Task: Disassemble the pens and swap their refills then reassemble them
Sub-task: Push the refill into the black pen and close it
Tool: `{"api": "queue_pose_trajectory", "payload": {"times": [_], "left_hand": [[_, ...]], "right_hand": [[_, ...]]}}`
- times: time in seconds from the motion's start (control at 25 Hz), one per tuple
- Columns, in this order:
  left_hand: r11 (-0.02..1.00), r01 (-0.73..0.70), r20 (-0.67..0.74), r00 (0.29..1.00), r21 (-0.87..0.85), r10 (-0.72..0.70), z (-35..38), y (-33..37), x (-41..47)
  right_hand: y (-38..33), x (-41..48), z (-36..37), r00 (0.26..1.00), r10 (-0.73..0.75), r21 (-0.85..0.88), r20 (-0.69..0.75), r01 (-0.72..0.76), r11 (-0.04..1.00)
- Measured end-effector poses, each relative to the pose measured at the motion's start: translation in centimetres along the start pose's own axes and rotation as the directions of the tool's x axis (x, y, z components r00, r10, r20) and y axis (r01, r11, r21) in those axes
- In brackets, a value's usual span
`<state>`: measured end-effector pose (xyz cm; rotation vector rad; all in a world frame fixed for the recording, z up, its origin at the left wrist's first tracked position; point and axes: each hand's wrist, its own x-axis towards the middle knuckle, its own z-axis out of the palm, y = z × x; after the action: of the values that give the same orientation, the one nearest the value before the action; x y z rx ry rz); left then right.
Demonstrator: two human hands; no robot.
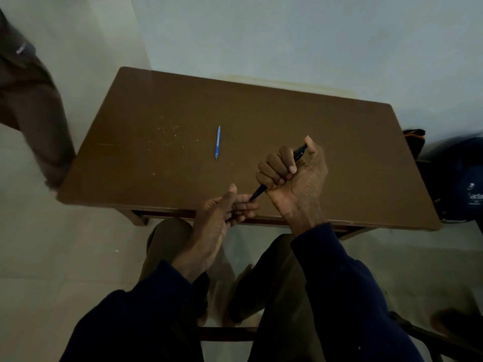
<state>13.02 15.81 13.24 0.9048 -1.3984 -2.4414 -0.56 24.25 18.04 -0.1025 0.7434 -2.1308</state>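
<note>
Brown bench (183, 105), seen from above, person seated at its near edge. Right hand (290, 176) fisted around a black pen (298, 154), grip clamped on the barrel; thumb up along the top end, pen slanting down-left with its tip end sticking out below the fist. Left hand (224, 207) at the near edge of the bench, fingertips (245, 201) pinched together on the pen's tip; thumb raised clear. Both hands over the near right part of the bench, touching only through the pen. Blue pen (217, 142) lies alone mid-bench, roughly lengthwise away from the person, well apart from both hands, whole as far as can be told. Pale specks scattered on the bench left of it. Dark blue sleeves on both forearms. Dark bag (460, 178) on the floor past the right end of the bench
</note>
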Motion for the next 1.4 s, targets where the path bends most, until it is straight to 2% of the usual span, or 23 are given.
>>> {"api": "queue_pose_trajectory", "payload": {"times": [0.84,1.4], "left_hand": [[1.0,0.009,-0.01,1.0,-0.024,-0.009,3.9,3.6,-4.2],[0.996,-0.046,0.07,0.996,-0.077,0.051,4.4,4.5,-5.4]], "right_hand": [[-4.3,-3.5,4.6,0.997,-0.017,-0.044,0.072,0.02,0.999],[-5.1,-5.2,7.3,0.998,-0.053,-0.204,0.04,0.061,0.977]]}}
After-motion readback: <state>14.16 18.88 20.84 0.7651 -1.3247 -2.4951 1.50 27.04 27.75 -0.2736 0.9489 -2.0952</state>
